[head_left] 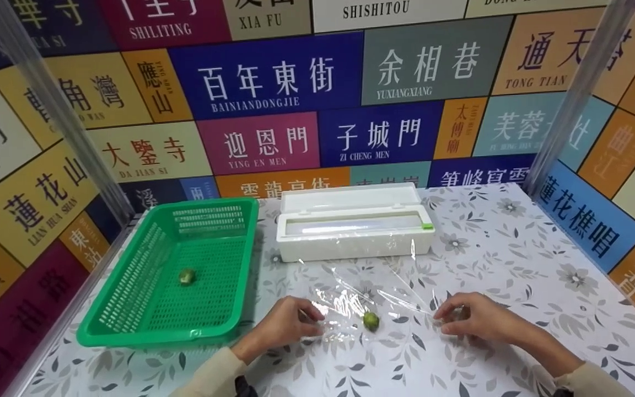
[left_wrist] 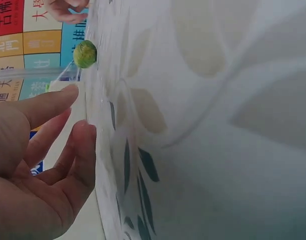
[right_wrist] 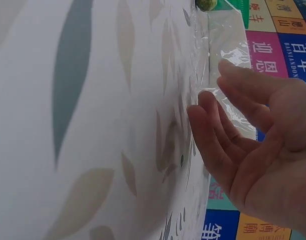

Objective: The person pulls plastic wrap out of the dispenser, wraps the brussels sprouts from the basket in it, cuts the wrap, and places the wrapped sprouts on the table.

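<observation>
Flat, cling film long axis runs dispenser-to-person; hands flank.

Green basket with small green fruit; white dispenser box beside it.

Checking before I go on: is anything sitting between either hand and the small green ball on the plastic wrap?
Nothing visible does. The green ball lies on the plastic wrap, with the left hand and right hand at the sheet's edges either side. Only flat film lies between them.
</observation>
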Motion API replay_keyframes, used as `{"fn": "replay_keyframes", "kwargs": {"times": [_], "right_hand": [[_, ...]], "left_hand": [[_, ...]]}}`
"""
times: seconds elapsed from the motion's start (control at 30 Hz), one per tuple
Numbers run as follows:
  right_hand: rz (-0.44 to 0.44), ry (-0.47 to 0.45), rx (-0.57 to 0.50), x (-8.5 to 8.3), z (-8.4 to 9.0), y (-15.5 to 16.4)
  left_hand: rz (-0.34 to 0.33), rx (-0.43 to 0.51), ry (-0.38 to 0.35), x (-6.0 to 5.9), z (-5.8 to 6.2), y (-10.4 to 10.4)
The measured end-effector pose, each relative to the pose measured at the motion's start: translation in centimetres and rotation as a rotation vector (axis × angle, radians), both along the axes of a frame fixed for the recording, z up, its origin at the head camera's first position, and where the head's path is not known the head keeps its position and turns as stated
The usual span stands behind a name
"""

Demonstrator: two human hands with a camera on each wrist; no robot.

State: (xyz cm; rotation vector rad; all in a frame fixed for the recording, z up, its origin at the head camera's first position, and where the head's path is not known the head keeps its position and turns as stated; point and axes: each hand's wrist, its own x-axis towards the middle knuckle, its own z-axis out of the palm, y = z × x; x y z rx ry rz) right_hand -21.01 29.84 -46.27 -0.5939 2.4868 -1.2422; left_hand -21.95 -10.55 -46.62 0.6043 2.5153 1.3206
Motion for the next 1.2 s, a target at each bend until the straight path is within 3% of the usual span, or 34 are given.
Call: {"fn": "replay_keyframes", "kwargs": {"times": [0.13, 0.33, 0.43, 0.67, 1.2], "right_hand": [[0.061, 0.092, 0.059, 0.1, -0.1, -0.2], [0.090, 0.136, 0.096, 0.0, 0.1, -0.4], [0.102, 0.162, 0.110, -0.1, 0.0, -0.6], [0.054, 0.169, 0.121, -0.3, -0.3, -1.2], [-0.009, 0.219, 0.102, 0.0, -0.6, -1.0]], "left_hand": [[-0.009, -0.085, 0.052, 0.5, 0.2, -0.8], [-0.069, -0.232, 0.161, 0.8, 0.4, -1.7], [-0.087, -0.219, 0.158, 0.6, 0.4, -2.0], [-0.048, -0.145, 0.085, 0.2, 0.0, -2.3], [-0.071, -0.104, 0.157, 0.0, 0.1, -2.5]]}}
